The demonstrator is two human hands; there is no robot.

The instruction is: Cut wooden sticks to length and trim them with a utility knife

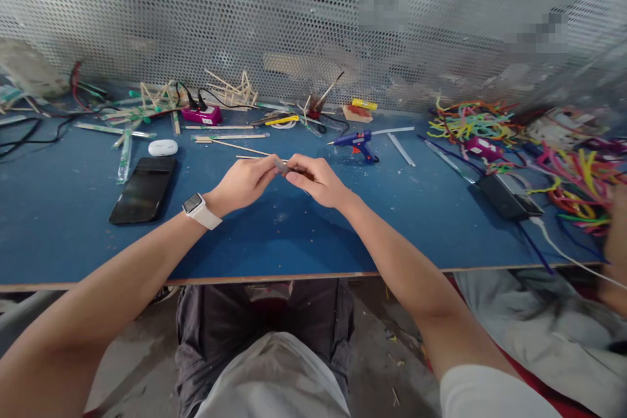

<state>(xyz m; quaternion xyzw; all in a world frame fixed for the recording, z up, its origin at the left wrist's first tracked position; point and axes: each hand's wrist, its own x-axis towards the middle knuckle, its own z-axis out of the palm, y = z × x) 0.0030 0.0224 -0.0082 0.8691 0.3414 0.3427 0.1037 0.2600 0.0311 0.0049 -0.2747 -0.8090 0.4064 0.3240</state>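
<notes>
My left hand (243, 181), with a white watch (200, 210) on its wrist, and my right hand (316, 179) meet above the middle of the blue table (294, 235). Both pinch a small grey stick-like piece (283, 166) between their fingertips. Thin wooden sticks (230, 144) lie just beyond the hands. A blue glue gun (356, 142) rests to the right of my right hand.
A black phone (144, 189) and a white earbud case (163, 147) lie at the left. A pink power strip (202, 114) and stick models stand at the back. Coloured pipe cleaners (563, 157) pile at the right, where another person's hand (617, 222) works.
</notes>
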